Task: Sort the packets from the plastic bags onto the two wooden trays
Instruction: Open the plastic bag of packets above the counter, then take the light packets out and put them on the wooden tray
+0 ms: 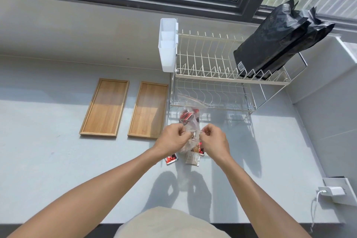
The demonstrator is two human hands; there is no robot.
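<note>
Two bare wooden trays lie side by side on the grey counter, the left tray (105, 107) and the right tray (148, 110). Just right of them, my left hand (172, 139) and my right hand (211, 140) each pinch one side of a clear zip plastic bag (190, 121) at its top edge. Red and black packets (186, 116) show inside the bag. Below my hands a red packet (171, 159) and a beige packet (192, 158) lie on the counter, partly hidden by my wrists. A second clear bag (190, 100) lies behind.
A two-tier wire dish rack (222, 75) stands behind the bags, with a white plastic holder (167, 44) on its left end and black foil bags (278, 42) on its top tier. A wall socket with a white charger (333, 191) sits at the right. A window runs along the back.
</note>
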